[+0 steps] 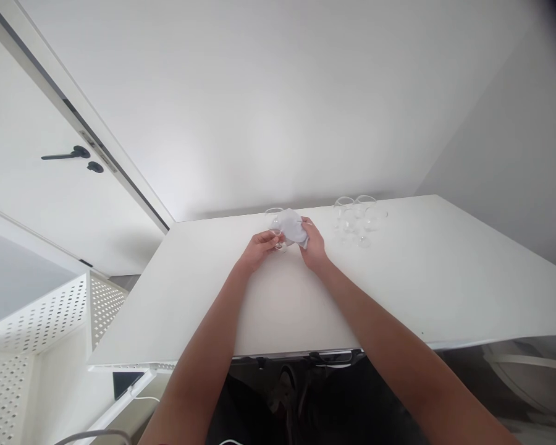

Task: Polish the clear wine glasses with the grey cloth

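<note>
Both my hands are out over the far part of a white table (398, 290). My left hand (258, 247) is closed on a clear stemmed glass (275, 220), gripping it low, near the stem. My right hand (313, 244) is closed on a pale grey cloth (293, 226) bunched against the bowl of that glass. Most of the glass is hidden by the cloth and my fingers.
Three clear stemmed glasses (358, 217) stand together on the table to the right of my hands, near the wall. A white door with a black handle (67, 154) is at the left. A white perforated panel (41, 315) stands beside the table's left end.
</note>
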The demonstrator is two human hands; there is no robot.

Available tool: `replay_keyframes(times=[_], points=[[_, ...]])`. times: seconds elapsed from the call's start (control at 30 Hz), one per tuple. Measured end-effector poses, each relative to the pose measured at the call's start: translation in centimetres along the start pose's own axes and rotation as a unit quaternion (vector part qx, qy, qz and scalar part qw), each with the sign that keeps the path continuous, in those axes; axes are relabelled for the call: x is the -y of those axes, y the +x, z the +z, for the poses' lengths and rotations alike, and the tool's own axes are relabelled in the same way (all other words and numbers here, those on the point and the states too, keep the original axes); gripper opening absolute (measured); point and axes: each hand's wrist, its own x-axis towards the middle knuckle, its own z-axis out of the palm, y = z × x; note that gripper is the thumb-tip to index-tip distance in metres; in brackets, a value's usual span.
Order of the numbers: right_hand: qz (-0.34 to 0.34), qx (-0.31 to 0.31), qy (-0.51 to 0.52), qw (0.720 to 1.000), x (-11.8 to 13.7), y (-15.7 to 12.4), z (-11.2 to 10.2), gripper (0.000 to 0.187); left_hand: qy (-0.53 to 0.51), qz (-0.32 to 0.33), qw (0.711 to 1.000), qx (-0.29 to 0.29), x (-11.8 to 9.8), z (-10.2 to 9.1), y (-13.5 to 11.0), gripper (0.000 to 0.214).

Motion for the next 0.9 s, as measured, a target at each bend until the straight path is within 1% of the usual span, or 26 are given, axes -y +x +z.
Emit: replay_keyframes(times=[0.03, 0.1, 0.17, 0.2, 0.3, 0.4, 0.47, 0.53, 0.57, 0.63, 0.7, 0.8, 0.87, 0.9], points=[[-0.004, 0.019, -0.024, 1.0, 0.1, -0.2, 0.2, 0.027, 0.006, 0.012, 0.999, -0.032, 0.2, -0.1, 0.1, 0.038], [-0.005, 0.077, -0.079, 0.994, 0.2, -0.7, 0.6, 0.024, 0.034, 0.035, 0.995, -0.084, 0.5, -0.3, 0.3, 0.037], [-0.007, 0.125, -0.116, 0.985, 0.4, -1.0, 0.9, 0.023, 0.068, 0.055, 0.99, -0.115, 0.6, -0.2, 0.2, 0.034], [-0.015, 0.137, -0.126, 0.982, 0.4, -1.0, 0.9, 0.024, 0.081, 0.063, 0.987, -0.124, 0.5, -0.2, 0.2, 0.034], [-0.048, 0.149, -0.152, 0.976, 0.4, -1.0, 0.9, 0.025, 0.082, 0.078, 0.983, -0.143, 0.3, 0.1, 0.1, 0.036], [-0.055, 0.155, -0.191, 0.968, 0.2, -1.1, 0.8, 0.023, 0.067, 0.085, 0.984, -0.144, 0.2, 0.2, 0.2, 0.039], [-0.047, 0.144, -0.2, 0.968, 0.0, -1.2, 0.9, 0.034, 0.07, 0.087, 0.984, -0.136, 0.1, 0.2, 0.3, 0.04], [-0.017, 0.135, -0.18, 0.974, -0.1, -1.3, 1.0, 0.046, 0.09, 0.093, 0.982, -0.137, 0.1, 0.3, 0.2, 0.037], [0.008, 0.132, -0.16, 0.978, -0.2, -1.3, 1.1, 0.046, 0.104, 0.097, 0.98, -0.142, 0.1, 0.3, 0.1, 0.036], [0.065, 0.126, -0.108, 0.984, -0.3, -1.2, 1.2, 0.036, 0.135, 0.103, 0.974, -0.152, 0.0, 0.4, 0.0, 0.034], [0.094, 0.13, -0.052, 0.986, -0.3, -1.2, 1.1, 0.03, 0.162, 0.108, 0.968, -0.157, -0.2, 0.5, -0.1, 0.034], [0.071, 0.172, -0.006, 0.983, 0.1, -1.5, 0.6, 0.033, 0.165, 0.123, 0.962, -0.179, -0.4, 0.4, -0.1, 0.036], [0.043, 0.194, -0.01, 0.98, 0.6, -1.9, 0.1, 0.037, 0.126, 0.129, 0.961, -0.209, -0.5, 0.1, 0.0, 0.035], [0.033, 0.2, -0.023, 0.979, 0.8, -2.0, -0.1, 0.037, 0.094, 0.127, 0.964, -0.214, -0.6, 0.1, 0.0, 0.036]])
